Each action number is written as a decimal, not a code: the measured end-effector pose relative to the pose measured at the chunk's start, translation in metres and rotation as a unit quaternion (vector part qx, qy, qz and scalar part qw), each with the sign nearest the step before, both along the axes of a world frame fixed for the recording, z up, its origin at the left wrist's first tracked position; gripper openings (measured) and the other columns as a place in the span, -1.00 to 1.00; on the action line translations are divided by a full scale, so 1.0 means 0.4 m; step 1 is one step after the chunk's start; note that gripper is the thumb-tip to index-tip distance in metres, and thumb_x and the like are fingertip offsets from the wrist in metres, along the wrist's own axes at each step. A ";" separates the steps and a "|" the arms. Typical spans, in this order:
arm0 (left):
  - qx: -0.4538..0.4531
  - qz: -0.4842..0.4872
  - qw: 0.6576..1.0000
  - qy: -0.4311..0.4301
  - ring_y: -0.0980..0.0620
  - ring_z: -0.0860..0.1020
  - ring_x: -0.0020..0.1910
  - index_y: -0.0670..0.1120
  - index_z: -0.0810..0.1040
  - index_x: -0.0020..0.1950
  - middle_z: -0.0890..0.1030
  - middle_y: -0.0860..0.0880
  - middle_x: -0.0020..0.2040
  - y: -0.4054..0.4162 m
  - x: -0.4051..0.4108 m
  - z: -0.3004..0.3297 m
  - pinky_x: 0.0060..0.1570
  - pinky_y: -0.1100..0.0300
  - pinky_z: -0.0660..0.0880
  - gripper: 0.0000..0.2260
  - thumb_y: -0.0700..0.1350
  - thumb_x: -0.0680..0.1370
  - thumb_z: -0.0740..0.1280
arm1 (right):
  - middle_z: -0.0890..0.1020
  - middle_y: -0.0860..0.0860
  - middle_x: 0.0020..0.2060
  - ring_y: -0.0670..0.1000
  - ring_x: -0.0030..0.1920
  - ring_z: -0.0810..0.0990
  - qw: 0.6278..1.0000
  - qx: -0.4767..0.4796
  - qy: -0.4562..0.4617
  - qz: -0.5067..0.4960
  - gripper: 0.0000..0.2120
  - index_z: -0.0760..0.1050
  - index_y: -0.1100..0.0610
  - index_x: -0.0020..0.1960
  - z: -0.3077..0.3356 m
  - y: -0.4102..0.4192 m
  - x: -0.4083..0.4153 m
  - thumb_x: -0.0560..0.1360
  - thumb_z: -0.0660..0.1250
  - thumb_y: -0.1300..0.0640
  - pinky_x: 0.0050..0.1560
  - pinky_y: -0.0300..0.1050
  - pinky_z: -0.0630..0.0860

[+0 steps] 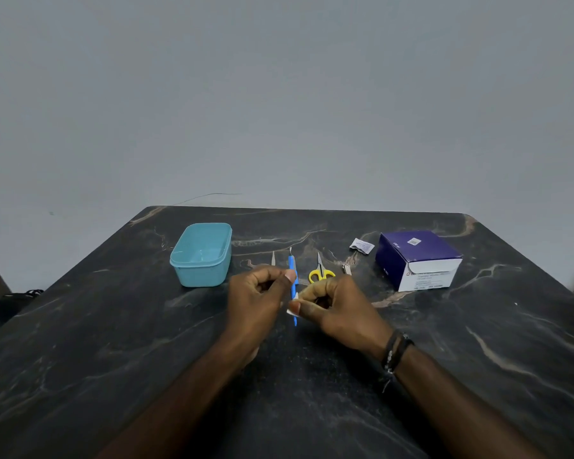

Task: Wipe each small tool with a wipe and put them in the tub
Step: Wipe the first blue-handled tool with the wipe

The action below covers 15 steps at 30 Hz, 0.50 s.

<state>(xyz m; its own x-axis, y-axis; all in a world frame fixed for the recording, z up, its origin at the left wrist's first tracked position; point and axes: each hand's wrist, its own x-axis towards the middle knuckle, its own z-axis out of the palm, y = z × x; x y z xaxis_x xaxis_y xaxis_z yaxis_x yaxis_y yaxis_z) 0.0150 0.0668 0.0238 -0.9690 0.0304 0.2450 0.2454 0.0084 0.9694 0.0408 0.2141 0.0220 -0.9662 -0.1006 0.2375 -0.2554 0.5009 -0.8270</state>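
Left hand [259, 293] and right hand [332, 304] both pinched shut on blue-handled tool [292, 279], white wipe [294, 304] pressed between. Teal tub [201, 256] beyond left hand, empty. Risk: loose pinch, tool slipping onto table [113, 359].

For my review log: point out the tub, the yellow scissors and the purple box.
tub [202, 276], head view, front wall
yellow scissors [316, 275], head view, left handle loop
purple box [395, 256], head view, left side face
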 end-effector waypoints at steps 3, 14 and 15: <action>0.035 0.047 0.998 -0.011 0.20 0.47 -0.43 -0.15 0.69 -0.17 0.62 0.03 -0.38 0.007 -0.001 0.008 -0.35 0.30 0.48 -0.91 -0.17 0.50 0.43 | 0.64 -0.02 -0.38 -0.19 -0.41 0.48 1.000 0.007 -0.024 0.013 -0.89 0.66 0.06 -0.23 -0.008 -0.021 0.007 0.47 0.46 0.12 -0.35 -0.31 0.40; 0.055 0.084 0.993 -0.056 0.09 0.50 -0.44 -0.19 0.65 -0.10 0.61 -0.13 -0.35 -0.053 -0.050 0.041 -0.42 0.22 0.53 -0.85 -0.13 0.57 0.35 | 0.67 -0.03 -0.35 -0.23 -0.42 0.45 1.000 0.018 -0.022 -0.013 -0.87 0.69 0.16 -0.18 -0.019 -0.016 -0.005 0.46 0.47 0.09 -0.37 -0.33 0.39; 0.048 0.089 0.993 -0.059 0.09 0.49 -0.46 -0.22 0.64 -0.10 0.59 -0.13 -0.36 -0.064 -0.059 0.051 -0.43 0.23 0.53 -0.83 -0.14 0.58 0.34 | 0.65 -0.05 -0.37 -0.23 -0.43 0.44 1.000 0.017 -0.015 -0.018 -0.86 0.68 0.16 -0.18 -0.020 -0.016 -0.005 0.46 0.47 0.09 -0.37 -0.34 0.38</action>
<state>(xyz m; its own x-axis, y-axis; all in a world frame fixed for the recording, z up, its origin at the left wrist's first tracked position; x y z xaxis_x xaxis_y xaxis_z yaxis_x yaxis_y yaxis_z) -0.0087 0.0413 0.0440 -0.9793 -0.1610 0.1226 0.1325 -0.0524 0.9898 0.0389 0.2078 0.0140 -0.9761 -0.0725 0.2050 -0.2114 0.5374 -0.8164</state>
